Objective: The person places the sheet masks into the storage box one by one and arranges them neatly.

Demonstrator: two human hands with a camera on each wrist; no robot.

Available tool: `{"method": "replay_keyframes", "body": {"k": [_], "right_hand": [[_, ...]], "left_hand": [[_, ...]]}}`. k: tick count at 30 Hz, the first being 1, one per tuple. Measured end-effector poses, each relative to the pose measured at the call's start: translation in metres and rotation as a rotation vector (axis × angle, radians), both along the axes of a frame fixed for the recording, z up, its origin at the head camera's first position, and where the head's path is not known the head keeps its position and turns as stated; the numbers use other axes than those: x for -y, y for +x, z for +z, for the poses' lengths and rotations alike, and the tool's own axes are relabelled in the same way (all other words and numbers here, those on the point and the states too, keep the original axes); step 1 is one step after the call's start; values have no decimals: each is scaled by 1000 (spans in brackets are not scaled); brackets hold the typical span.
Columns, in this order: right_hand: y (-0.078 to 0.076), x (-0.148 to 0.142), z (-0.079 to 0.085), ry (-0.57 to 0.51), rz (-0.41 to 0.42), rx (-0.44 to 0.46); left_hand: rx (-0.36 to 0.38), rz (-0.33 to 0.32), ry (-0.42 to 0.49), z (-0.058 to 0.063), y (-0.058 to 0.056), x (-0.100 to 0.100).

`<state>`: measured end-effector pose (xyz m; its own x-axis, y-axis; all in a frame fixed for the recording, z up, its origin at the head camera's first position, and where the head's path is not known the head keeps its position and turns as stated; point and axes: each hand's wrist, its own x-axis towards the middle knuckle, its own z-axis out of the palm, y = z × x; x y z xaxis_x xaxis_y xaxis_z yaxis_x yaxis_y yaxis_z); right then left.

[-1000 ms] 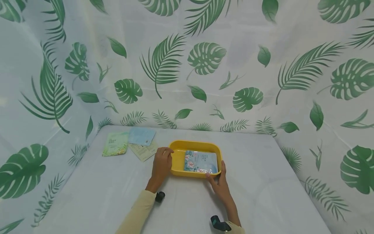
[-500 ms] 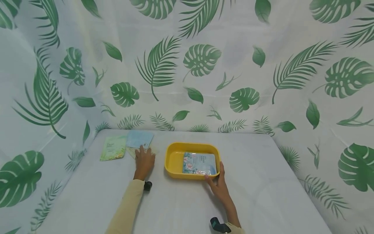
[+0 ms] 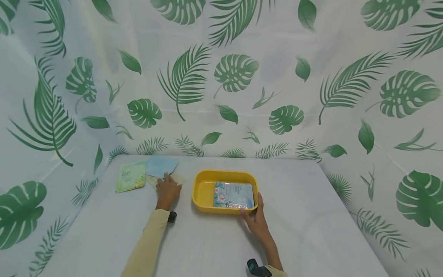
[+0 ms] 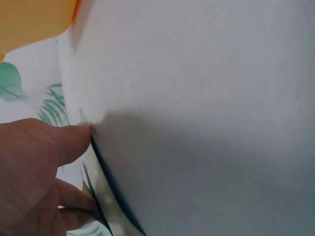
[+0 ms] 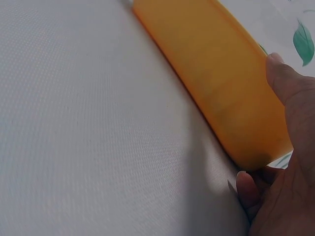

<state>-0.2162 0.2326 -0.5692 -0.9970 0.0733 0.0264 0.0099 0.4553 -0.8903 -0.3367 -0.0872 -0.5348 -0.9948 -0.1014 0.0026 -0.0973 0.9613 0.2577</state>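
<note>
In the head view my left hand (image 3: 168, 191) is over a pale yellow packet (image 3: 178, 178), fingers reaching the near edge of a light blue packet (image 3: 160, 165) that overlaps it. In the left wrist view the thumb (image 4: 74, 142) touches the end of a thin pale packet edge (image 4: 106, 189), with bent fingers beside it; whether they pinch it is unclear. My right hand (image 3: 257, 223) grips the near right corner of a yellow tray (image 3: 204, 210), thumb and fingers around its wall (image 5: 221, 83). Inside the tray, at its right side, lies a blue packet with pink flowers (image 3: 233, 195).
A green packet (image 3: 130, 177) lies flat at the far left, beside the light blue one. The white table (image 3: 214, 246) meets a leaf-printed curtain (image 3: 207, 115) at the back and sides.
My left hand has left the tray's left end and moved left onto the packets. The light blue packet's near edge now looks bent. My right hand stays at the tray.
</note>
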Motion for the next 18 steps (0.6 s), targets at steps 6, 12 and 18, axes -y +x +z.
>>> {"method": "replay_keyframes", "body": {"k": [6, 12, 18], "right_hand": [[0, 0, -1, 10, 16, -6], [0, 1, 0, 23, 14, -1], [0, 1, 2, 13, 15, -7]], "left_hand": [[-32, -3, 84, -1, 7, 10], [-57, -20, 174, 2, 24, 20], [-38, -43, 66, 7, 58, 24]]}}
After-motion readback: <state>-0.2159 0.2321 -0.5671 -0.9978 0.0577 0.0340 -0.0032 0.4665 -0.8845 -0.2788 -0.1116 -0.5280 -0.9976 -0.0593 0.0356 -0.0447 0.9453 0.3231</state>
